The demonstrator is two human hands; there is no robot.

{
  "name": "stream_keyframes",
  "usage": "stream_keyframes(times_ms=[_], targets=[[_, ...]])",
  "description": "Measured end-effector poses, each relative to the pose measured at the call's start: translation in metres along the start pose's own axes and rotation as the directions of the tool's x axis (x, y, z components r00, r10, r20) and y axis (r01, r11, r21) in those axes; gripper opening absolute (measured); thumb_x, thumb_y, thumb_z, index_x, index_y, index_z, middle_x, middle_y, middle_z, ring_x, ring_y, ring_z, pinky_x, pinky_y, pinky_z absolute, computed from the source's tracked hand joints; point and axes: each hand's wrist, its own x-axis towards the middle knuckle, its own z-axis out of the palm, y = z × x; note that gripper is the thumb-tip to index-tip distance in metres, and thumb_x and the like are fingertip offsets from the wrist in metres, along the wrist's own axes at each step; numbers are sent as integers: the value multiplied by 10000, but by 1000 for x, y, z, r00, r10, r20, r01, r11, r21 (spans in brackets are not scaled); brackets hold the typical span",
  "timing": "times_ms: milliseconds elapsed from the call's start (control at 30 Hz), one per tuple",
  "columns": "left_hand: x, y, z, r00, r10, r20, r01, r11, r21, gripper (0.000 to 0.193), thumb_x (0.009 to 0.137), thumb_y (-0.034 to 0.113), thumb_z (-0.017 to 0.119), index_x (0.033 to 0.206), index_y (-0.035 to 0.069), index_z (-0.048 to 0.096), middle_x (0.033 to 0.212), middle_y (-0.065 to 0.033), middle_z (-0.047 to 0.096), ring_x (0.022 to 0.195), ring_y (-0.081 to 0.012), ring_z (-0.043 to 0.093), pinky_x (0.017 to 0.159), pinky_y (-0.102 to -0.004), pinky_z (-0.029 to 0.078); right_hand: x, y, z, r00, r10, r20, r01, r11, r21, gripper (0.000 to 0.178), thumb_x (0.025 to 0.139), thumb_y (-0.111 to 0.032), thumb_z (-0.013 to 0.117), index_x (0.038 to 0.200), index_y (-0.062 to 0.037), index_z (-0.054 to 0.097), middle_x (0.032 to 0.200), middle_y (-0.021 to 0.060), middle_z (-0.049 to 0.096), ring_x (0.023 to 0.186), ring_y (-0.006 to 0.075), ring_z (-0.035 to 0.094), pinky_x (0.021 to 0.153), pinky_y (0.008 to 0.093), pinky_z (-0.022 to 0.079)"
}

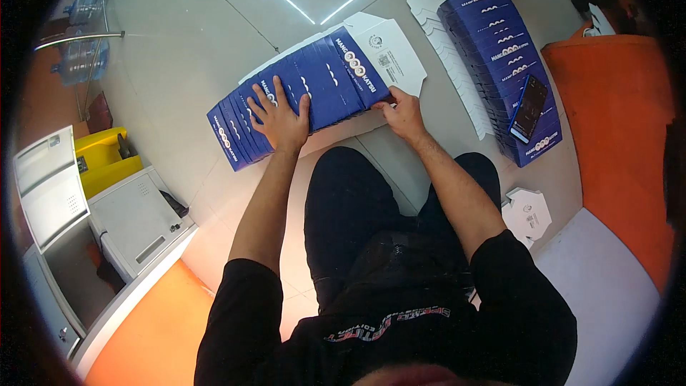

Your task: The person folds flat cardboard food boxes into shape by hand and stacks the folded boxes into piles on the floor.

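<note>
On a tiled floor (179,64), the left hand (277,120) is pressing flat and open on a fanned row of blue flat cartons (300,96); the right hand (404,116) is pinching its near end. A second row (500,57) is lying apart, already fanned.

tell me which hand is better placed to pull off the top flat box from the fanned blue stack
Right, probably. The right hand already pinches the top box's edge at the stack's near end, while the left hand lies flat on the middle, pressing it down.

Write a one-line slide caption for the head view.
Left hand pressed flat on a fanned row of blue flat cartons, right hand at its end, on the tiled floor.
</note>
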Motion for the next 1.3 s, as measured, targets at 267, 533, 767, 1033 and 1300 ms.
stream_keyframes(times_ms=[267, 533, 767, 1033, 1300], targets=[[0, 0, 1, 1000, 17, -25, -18, 1000, -16, 850, 949, 718, 470, 1644, 274, 266, 1705, -229, 120, 1542, -503, 120, 1171, -683, 141, -2, -4, 6, 994, -64, -87, 61, 997, -42, 212, 868, -117, 763, 1010, 26, 696, 892, 198, 753, 808, 330, 745, 751, 392, 565], [0, 0, 2, 999, 19, -43, -20, 1000, -13, 846, 952, 718, 460, 1647, 276, 263, 1701, -234, 129, 1541, -501, 123, 1168, -678, 141, 0, -4, 0, 994, 61, 86, -72, 988, 134, 241, 870, -147, 810, 987, 35, 702, 858, 135, 755, 779, 181, 723, 715, 342, 548], [-1, -1, 2, 999, 26, -36, -26, 1000, -3, 850, 952, 723, 455, 1649, 278, 258, 1702, -237, 125, 1539, -508, 127, 1175, -673, 141, -2, -2, 17, 985, 170, -23, -160, 961, 225, 186, 876, -108, 804, 978, 22, 718, 813, 91, 758, 729, 121, 680, 681, 302, 531], [0, 2, 1, 1000, 17, -14, -17, 1000, 19, 856, 956, 726, 447, 1653, 274, 242, 1703, -243, 116, 1537, -516, 122, 1174, -679, 144, 1, -9, 10, 994, 102, 36, -106, 986, 130, 218, 889, -158, 805, 1016, 5, 735, 797, 108, 760, 716, 154, 696, 686, 334, 540], [-1, 4, 2, 1000, 4, -8, -4, 1000, 15, 842, 968, 692, 462, 1651, 250, 244, 1698, -254, 116, 1539, -515, 115, 1176, -678, 136, -1, 5, -9, 975, -139, 171, 142, 990, -6, 253, 885, -91, 723, 1119, 4, 709, 1010, 159, 741, 891, 271, 730, 823, 384, 564]])
